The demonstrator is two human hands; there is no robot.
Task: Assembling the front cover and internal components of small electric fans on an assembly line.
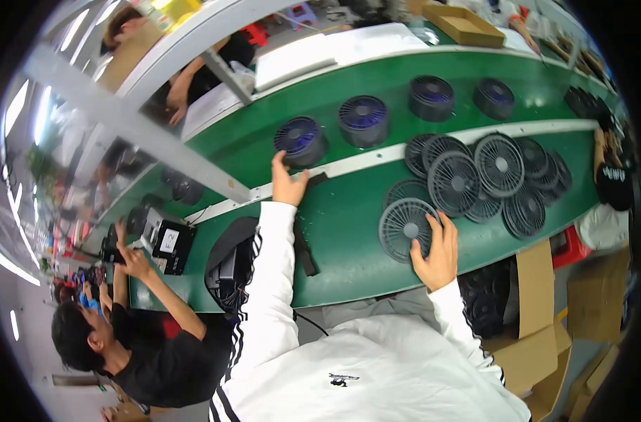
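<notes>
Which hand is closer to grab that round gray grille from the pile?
Probably the right hand: its fingers already rest on the nearest gray grille by the pile. The left hand is away, touching a black fan body.

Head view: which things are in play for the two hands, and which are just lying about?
In hand:
- left hand reaching the nearest fan body
- right hand on a grey fan grille
- grille pile

Lying about:
- other fan bodies
- cardboard tray
- black box
- cardboard box
</notes>
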